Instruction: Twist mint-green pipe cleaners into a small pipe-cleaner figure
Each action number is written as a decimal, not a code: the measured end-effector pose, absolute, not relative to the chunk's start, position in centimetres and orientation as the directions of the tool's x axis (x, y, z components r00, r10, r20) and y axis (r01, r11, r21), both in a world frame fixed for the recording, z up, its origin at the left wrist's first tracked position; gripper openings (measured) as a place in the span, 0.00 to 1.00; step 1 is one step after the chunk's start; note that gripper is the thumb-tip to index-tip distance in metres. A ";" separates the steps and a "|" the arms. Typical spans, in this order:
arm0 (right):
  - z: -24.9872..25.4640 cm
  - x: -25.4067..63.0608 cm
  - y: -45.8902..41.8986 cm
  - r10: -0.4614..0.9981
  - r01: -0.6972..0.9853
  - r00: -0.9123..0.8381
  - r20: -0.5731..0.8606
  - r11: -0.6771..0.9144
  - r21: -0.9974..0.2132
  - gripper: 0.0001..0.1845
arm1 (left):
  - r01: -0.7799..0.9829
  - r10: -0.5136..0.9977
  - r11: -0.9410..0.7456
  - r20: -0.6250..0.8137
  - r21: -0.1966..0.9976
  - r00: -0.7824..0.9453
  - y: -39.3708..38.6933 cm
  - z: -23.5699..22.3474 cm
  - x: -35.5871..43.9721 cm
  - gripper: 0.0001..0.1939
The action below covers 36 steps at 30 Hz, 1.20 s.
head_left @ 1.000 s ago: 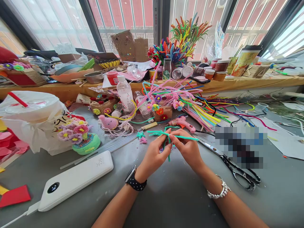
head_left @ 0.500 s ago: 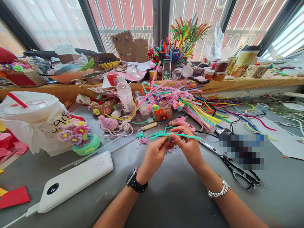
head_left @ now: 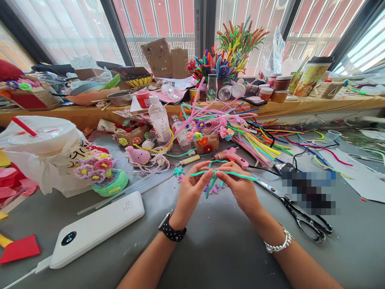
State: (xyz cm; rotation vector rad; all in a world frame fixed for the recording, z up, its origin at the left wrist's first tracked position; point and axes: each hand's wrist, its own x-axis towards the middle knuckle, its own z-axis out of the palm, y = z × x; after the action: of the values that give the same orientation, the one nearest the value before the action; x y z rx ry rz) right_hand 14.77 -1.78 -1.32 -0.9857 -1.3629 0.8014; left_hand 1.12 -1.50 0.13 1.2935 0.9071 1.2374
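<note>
Green pipe cleaners (head_left: 237, 175) cross between the two hands, above the middle of the worktop (head_left: 210, 249), one long strand running sideways and a shorter end pointing down. The left hand (head_left: 192, 188) pinches near the crossing with thumb and fingers; the right hand (head_left: 241, 190) has its fingers closed on the same bunch from the other side, probably so the springy strands cannot slip apart. Thumbs cover part of the crossing, so how the strands are joined, if at all, cannot be made out. Small purple pieces (head_left: 215, 190) lie just behind, partly hidden by the lower end, and a green star shape (head_left: 178, 171) lies near the left hand. The pink glue gun (head_left: 231, 155) and the scissors (head_left: 282, 196) lie close to the right hand, perhaps for easy reach. A blurred patch (head_left: 309, 190) masks something dark beside the scissors. Farther left, a power bank's cable (head_left: 43, 265) leaves the view.
</note>
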 end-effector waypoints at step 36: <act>-1.2 15.1 -1.6 0.988 -0.022 0.102 0.117 0.120 -0.992 0.10 | 0.395 0.906 -0.421 0.359 0.816 0.225 -1.8 -0.8 1.6 0.06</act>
State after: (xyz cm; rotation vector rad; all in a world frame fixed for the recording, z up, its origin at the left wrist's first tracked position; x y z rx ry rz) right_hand 15.09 -1.59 -1.25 -1.1471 -1.1687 1.0617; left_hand 1.55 -1.83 -0.82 1.9261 1.1944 1.1470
